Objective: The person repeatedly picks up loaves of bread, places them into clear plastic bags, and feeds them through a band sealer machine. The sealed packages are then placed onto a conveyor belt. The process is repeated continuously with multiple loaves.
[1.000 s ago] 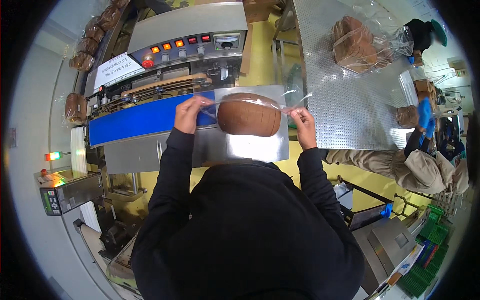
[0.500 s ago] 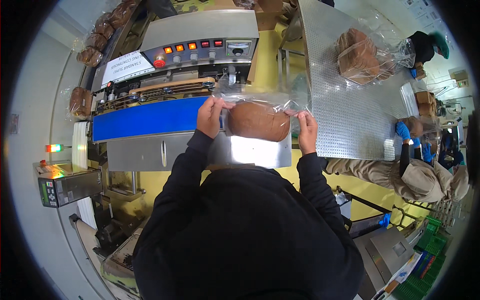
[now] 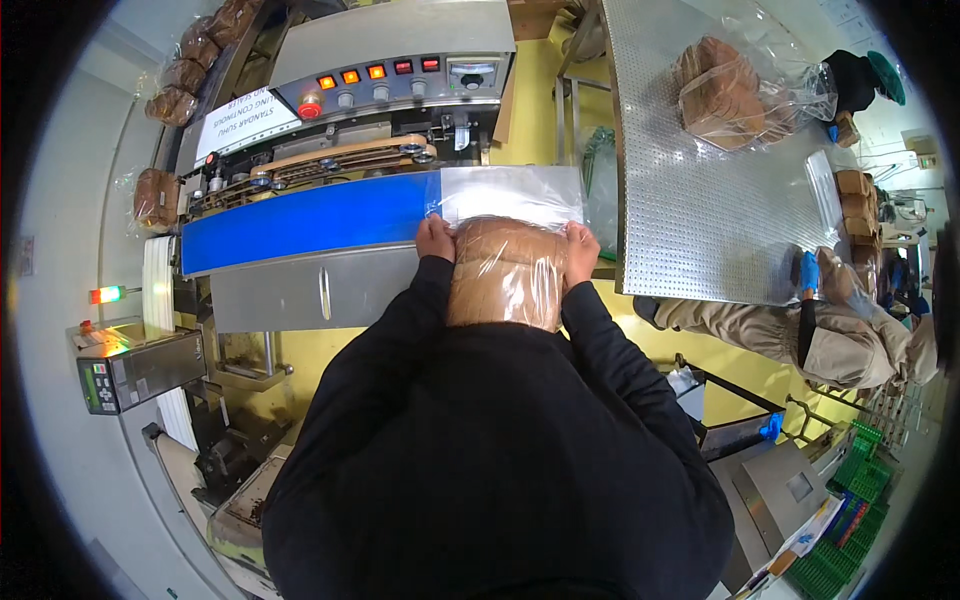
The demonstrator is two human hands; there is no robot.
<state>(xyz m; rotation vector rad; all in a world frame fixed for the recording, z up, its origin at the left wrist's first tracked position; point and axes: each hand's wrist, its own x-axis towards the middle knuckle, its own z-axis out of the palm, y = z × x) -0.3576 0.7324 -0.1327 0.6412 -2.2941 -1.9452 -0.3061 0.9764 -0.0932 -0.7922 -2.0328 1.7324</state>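
A brown bread loaf [image 3: 508,272] in a clear plastic bag rests close against my torso, its lower part hidden by my black top. The bag's flattened end [image 3: 510,208] stretches away from me, past the right end of the blue belt [image 3: 310,222], over a shiny surface. My left hand [image 3: 436,238] pinches the bag at its left side, beside the loaf's far corner. On the other side, my right hand [image 3: 580,253] has its fingers closed on the bag's right edge.
A sealing machine [image 3: 390,65] with lit switches and a red knob stands beyond the belt. On the right, a perforated metal table [image 3: 700,220] bears bagged loaves [image 3: 722,95]. A co-worker in beige [image 3: 850,345] with blue gloves works there. Several bagged loaves [image 3: 158,198] line the left.
Both hands and the bagged loaf have come nearer my body. The loaf has tipped toward me, and the bag's end now lies spread flat beyond it.
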